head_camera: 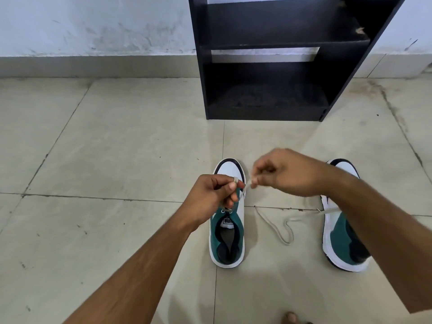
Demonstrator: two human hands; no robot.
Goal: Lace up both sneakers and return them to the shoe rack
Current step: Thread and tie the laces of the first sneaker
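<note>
Two white and teal sneakers stand on the tiled floor, toes pointing away from me. Over the left sneaker (pixel 228 239), my left hand (pixel 210 197) pinches one end of its white lace above the top eyelets. My right hand (pixel 285 174) pinches the other end of that lace just to the right, and the two hands nearly touch. The right sneaker (pixel 341 232) stands apart, partly hidden by my right forearm. Its loose lace (pixel 284 228) trails in a loop over the floor between the shoes.
A black shoe rack (pixel 268 66) with bare shelves stands against the pale wall, straight beyond the sneakers. Beige floor tiles spread to the left. A bare toe (pixel 291 317) shows at the bottom edge.
</note>
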